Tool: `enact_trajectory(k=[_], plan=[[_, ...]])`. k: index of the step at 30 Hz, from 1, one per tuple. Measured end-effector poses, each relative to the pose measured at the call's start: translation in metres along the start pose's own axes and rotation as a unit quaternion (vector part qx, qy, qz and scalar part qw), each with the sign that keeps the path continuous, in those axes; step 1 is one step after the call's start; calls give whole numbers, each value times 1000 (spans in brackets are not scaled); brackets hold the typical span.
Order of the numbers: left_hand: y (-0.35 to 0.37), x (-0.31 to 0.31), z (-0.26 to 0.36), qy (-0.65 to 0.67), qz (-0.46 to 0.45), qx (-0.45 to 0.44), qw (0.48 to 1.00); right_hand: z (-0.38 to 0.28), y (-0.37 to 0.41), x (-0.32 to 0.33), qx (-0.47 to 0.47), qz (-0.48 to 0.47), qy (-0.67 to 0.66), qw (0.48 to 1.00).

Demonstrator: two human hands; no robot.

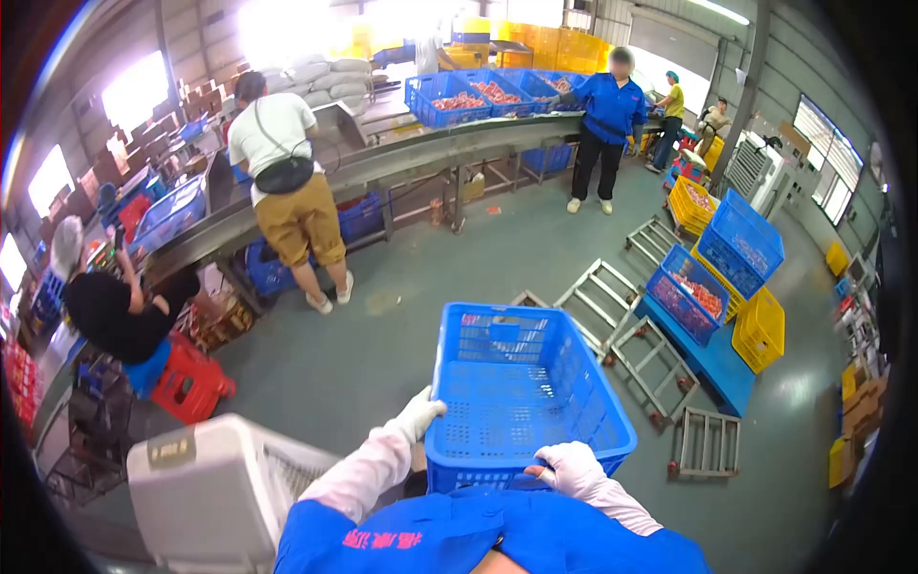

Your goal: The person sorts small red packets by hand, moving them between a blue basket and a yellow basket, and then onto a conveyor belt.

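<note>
Crate [505,387] is blue, rectangular, open-topped, with slotted sides and floor.

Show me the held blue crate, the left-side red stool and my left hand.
Held blue crate [502,394]: head view, its inner floor.
Red stool [182,362]: head view, its side.
Left hand [418,417]: head view, back of glove.

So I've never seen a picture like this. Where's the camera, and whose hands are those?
The camera is on someone's head, looking forward and down; their blue shirt shows at the bottom. There's no robot: the left hand and right hand are that person's own, mostly covered in white. They hold a big blue crate by its edges. Farther off, blue tubs along a long counter hold reddish things too small to name.
</note>
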State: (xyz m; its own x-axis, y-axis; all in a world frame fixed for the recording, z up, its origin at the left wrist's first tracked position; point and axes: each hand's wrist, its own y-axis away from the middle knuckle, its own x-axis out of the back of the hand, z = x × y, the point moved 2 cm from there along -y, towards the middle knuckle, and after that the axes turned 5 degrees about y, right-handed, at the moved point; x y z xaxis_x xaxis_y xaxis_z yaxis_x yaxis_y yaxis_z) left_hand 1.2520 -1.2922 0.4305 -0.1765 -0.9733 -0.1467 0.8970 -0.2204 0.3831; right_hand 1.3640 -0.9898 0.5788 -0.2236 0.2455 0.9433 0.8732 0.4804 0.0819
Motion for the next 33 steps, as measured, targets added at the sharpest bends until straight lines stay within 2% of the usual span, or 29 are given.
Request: enact_trajectory(k=[2, 3, 4, 5, 6, 7, 8, 9, 10, 11, 12, 14, 17, 19, 22, 26, 28, 30, 32, 33], plan=[[-49, 36, 32, 21, 50, -26, 998, 26, -75, -15, 6, 27, -21, 999], [-67, 49, 53, 15, 49, -9, 999, 29, -108, -16, 7, 32, -22, 999], [-89, 65, 82, -19, 53, -21, 998, 37, -144, -25, -17, 75, -54, 996], [-122, 82, 113, -50, 54, -53, 996, 44, -175, -29, -101, 119, -170, 973], [-153, 99, 134, -104, 43, -60, 992, 50, -202, -25, -160, 252, -117, 947], [-179, 109, 155, -88, 40, -61, 993, 58, -219, -21, -210, 373, -56, 902], [-200, 117, 181, -89, 49, -129, 986, 69, -229, -24, -291, 413, 14, 863], [-218, 124, 207, -93, 60, -190, 976, 89, -238, -45, -410, 440, 8, 799], [-238, 130, 237, -118, 61, -210, 969, 109, -252, -66, -475, 421, -176, 753], [-263, 141, 269, -151, 62, -234, 958, 123, -278, -82, -468, 378, -475, 642], [-289, 154, 294, -124, 24, -213, 969, 129, -310, -95, -427, 341, -655, 523], [-333, 178, 325, -153, 40, -240, 958, 138, -390, -98, -313, 314, -784, 434], [-408, 211, 371, -176, 48, -277, 943, 175, -531, -80, -191, 302, -837, 414], [-472, 243, 401, -201, 63, -341, 916, 208, -631, -63, -126, 295, -865, 386], [-565, 284, 474, -95, 76, -391, 912, 259, -773, -22, -46, 287, -884, 365], [-644, 350, 583, -33, 141, -399, 905, 281, -951, 76, -10, 227, -923, 309], [-688, 404, 629, -42, 197, -420, 885, 283, -1046, 129, -47, 218, -934, 280], [-746, 455, 668, -25, 218, -459, 861, 289, -1140, 177, 76, 112, -951, 279], [-818, 502, 704, -4, 226, -492, 841, 290, -1251, 213, 73, 215, -924, 307], [-854, 524, 719, -1, 237, -502, 832, 294, -1304, 225, 102, 220, -901, 360]])
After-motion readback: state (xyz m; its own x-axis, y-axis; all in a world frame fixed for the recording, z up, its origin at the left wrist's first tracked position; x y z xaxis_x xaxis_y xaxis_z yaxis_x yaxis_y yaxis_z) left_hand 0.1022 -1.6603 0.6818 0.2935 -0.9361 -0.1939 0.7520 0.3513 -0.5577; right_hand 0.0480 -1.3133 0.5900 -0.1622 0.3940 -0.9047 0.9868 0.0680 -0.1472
